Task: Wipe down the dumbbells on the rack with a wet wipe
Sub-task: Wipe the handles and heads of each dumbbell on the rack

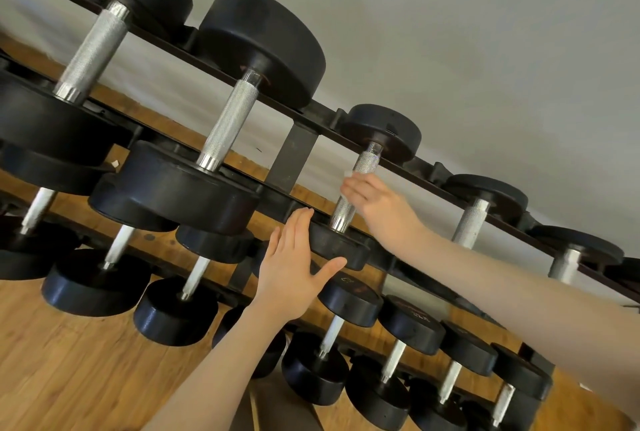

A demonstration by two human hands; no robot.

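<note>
So the rack (294, 150) runs tilted across the view, black dumbbells sitting on its tiers, big ones toward the left end and smaller ones toward the right. The right hand (375, 202) is up at the top tier, fingers curled around the knurled handle (355, 188) of a small dumbbell (381, 129) near the middle of that tier. There's a little bit of white poking out at the fingertips, which looks like the wipe (347, 173), pressed against the handle, though most of it is hidden under the hand. The left hand (294, 257) is flat and open, fingers straight and together, thumb spread out, palm resting against the near head (337, 247) of that same dumbbell at the rack's front rail. It isn't gripping anything. Just left of it sits a much bigger dumbbell (221, 139) with a long silver handle, and another even bigger one (93, 49) past that. The lower tier holds a row of smaller dumbbells (349, 333) with white-ish handles. Wood floor (69, 361) underneath, plain pale wall (485, 49) behind the rack.
</note>
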